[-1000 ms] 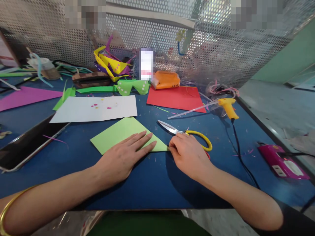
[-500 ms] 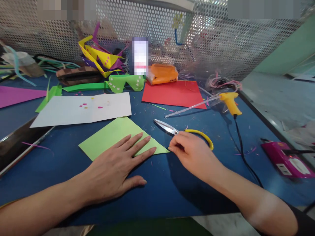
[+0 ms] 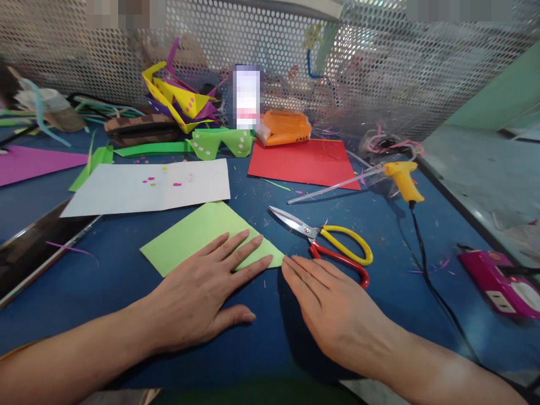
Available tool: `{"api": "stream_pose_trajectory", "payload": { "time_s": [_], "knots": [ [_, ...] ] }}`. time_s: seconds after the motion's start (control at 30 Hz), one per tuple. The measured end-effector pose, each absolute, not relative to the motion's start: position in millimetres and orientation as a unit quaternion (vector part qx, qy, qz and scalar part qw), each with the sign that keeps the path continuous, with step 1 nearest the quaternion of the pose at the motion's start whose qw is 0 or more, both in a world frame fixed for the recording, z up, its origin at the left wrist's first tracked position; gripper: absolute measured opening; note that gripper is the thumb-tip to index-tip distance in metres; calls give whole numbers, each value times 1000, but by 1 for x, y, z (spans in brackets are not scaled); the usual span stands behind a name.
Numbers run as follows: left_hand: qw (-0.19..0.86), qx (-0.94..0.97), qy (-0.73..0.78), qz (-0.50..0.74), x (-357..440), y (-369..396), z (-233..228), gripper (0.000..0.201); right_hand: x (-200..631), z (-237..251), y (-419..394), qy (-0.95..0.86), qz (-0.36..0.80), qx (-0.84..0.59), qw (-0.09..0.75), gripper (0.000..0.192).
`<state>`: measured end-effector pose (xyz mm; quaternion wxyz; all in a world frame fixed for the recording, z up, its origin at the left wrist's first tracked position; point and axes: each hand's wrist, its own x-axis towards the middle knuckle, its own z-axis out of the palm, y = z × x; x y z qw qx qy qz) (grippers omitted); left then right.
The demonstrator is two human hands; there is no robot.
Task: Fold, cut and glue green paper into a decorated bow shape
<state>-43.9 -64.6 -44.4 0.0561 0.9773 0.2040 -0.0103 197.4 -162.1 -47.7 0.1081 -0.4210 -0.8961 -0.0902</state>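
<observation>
Head view: left hand lies flat, fingers spread, pressing the folded light-green paper onto the blue table. Right hand flat, open, fingertips touching the paper's right corner, gripping nothing. Scissors just beside it.

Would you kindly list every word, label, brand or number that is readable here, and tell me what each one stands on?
None can be read.
Upright container by the mesh screen: its label is blurred out.
Orange packet: dark marks along its lower edge, too small to read.
Pink device: no legible marking.
Scissors and glue gun: no visible lettering.
</observation>
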Motion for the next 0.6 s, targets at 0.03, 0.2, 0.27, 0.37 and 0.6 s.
{"api": "stream_pose_trajectory", "payload": {
  "time_s": [0.03,0.2,0.27,0.37,0.6],
  "knots": [
    [58,977,204,-9,-44,-65,-44,74,197,-48,-163,-898,-94,-417,101,43],
    [76,976,206,-15,-43,-64,-43,74,193,-50,-163,-894,-123,-418,98,43],
    [84,975,206,-20,-43,-64,-42,74,190,-51,-162,-892,-130,-417,114,44],
    [94,973,210,-24,-43,-65,-41,74,184,-53,-162,-893,-126,-413,126,43],
    [111,965,235,-28,-43,-65,-43,88,176,-56,-166,-885,-135,-427,126,44]
  ]
}}
